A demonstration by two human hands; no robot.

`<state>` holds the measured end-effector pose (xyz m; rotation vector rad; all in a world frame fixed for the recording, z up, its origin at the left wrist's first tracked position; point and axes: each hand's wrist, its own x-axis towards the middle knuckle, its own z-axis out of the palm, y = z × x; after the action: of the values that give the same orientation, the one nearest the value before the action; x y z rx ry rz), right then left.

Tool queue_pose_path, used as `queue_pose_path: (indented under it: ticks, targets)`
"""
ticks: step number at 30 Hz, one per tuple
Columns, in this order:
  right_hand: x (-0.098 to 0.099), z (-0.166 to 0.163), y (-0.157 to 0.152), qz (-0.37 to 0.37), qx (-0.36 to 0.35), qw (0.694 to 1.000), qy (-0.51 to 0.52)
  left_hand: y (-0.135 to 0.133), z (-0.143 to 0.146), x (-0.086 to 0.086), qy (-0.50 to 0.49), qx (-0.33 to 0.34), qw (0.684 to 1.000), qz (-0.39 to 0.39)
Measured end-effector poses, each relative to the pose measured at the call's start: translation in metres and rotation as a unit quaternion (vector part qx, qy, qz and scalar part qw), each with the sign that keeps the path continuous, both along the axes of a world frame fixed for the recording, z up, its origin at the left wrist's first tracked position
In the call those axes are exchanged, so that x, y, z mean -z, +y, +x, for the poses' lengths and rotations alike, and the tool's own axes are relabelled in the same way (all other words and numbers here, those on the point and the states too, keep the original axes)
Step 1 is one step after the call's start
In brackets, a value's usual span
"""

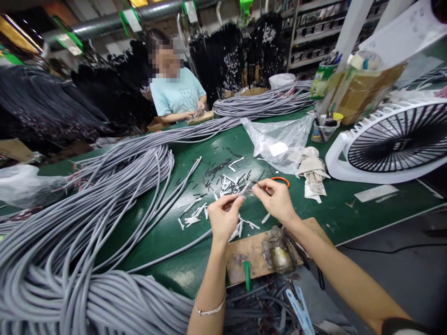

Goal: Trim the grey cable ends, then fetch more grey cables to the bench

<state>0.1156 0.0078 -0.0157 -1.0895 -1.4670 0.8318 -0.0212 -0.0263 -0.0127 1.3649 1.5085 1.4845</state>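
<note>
My left hand (224,219) pinches a grey cable (185,248) close to its end, which points up and right toward my other hand. Thumb and fingertips of my right hand (277,201) are closed on a thin dark piece (257,183) beside the cable's tip; it is too small to tell whether this is a wire or a short sleeve. Under and around both hands lie short black pieces (220,167) and white strips (195,215). An orange loop (282,178) shows partly behind my right hand.
Grey cable bundles (104,186) cover the left side. A wooden board (240,260) with a green clamp-like part (247,275) sits at the near edge. To the right are a plastic bag (282,139), cloth gloves (312,170) and a white fan (394,144). A co-worker (181,95) sits opposite.
</note>
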Motion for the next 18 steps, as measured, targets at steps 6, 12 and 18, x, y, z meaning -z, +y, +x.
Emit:
queue_pose_path:
  ticks: [6, 12, 18]
  targets:
    - [-0.004, 0.001, 0.001, -0.02, 0.011, 0.998, 0.063, -0.001, -0.003, -0.001, -0.001, 0.023, 0.999, -0.026]
    - [0.0, -0.006, -0.001, -0.027, -0.035, 0.999, -0.002, -0.005, 0.004, 0.002, 0.184, 0.055, 0.978, 0.077]
    - [-0.003, 0.0, 0.006, -0.101, -0.001, 0.977, 0.19, -0.007, 0.006, -0.003, 0.203, 0.069, 0.972, 0.095]
